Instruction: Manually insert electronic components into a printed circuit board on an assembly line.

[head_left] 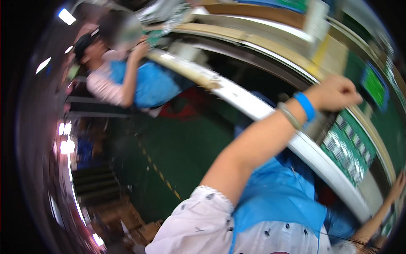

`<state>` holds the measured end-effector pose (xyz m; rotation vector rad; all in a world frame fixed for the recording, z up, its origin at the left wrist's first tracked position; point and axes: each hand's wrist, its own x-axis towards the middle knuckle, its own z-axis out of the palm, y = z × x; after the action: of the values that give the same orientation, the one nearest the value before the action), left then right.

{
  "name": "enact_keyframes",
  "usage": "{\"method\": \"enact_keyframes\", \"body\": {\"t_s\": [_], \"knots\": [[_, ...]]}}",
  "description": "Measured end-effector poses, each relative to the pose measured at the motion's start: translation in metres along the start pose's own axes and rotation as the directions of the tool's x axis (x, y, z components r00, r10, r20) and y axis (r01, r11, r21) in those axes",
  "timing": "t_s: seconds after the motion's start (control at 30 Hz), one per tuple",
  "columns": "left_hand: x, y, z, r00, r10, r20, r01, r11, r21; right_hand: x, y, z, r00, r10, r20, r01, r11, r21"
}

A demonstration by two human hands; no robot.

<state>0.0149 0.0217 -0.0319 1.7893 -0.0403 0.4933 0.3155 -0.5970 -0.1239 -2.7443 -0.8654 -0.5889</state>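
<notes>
Head view. Whole scene leaning steeply; motion is blurring much of it.

Left arm is crossing the middle of the view from a white printed sleeve (pixel 196 216). A blue wristband (pixel 304 106) and a pale bracelet (pixel 289 115) are circling the wrist. Left hand (pixel 336 93) is hovering close to the pale bench rail (pixel 378 142), fingers curling into a loose fist. Cannot tell whether anything is sitting inside the curl, nor whether the hand is touching the rail.

Right forearm is slanting up at the lower right; right hand (pixel 396 188) is showing small at the dark rim, partly cut off. Its grip: cannot tell.

A green circuit-board panel (pixel 349 148) with rows of pale and dark parts is lying on the bench, between the white bench edge (pixel 321 156) and the pale rail. It is sitting just beside the left hand, on the near side, with the right hand farther off. Beyond the rail, a bright green rectangle in a blue frame (pixel 375 86) is resting near the left hand.

The wearer's blue apron (pixel 279 201) is filling the lower middle. At upper left, a co-worker in a dark cap (pixel 86 45) and a blue apron is raising a hand (pixel 141 47) beside a green board (pixel 154 39). Below, a yellow dashed line (pixel 158 171) is running across the green floor (pixel 156 139); brown cartons (pixel 112 213) are standing at lower left.
</notes>
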Motion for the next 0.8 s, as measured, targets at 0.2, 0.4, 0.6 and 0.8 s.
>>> {"method": "enact_keyframes", "body": {"t_s": [0.2,0.4,0.6,0.8], "knots": [[-0.001,0.011,-0.016,0.995,-0.054,0.088,0.062,0.994,-0.09,0.034,-0.119,-0.015,0.967,0.193,-0.165,-0.172,0.976,0.133],[0.0,0.01,-0.004,0.986,-0.101,0.129,0.123,0.975,-0.183,0.027,-0.142,-0.042,0.956,0.273,-0.106,-0.252,0.951,0.18],[-0.004,0.014,-0.005,0.985,-0.125,0.122,0.14,0.983,-0.123,0.026,-0.147,-0.043,0.947,0.307,-0.09,-0.288,0.941,0.179],[-0.003,0.014,-0.006,0.984,-0.13,0.126,0.145,0.982,-0.12,0.027,-0.147,-0.042,0.949,0.297,-0.104,-0.278,0.946,0.167]]}}
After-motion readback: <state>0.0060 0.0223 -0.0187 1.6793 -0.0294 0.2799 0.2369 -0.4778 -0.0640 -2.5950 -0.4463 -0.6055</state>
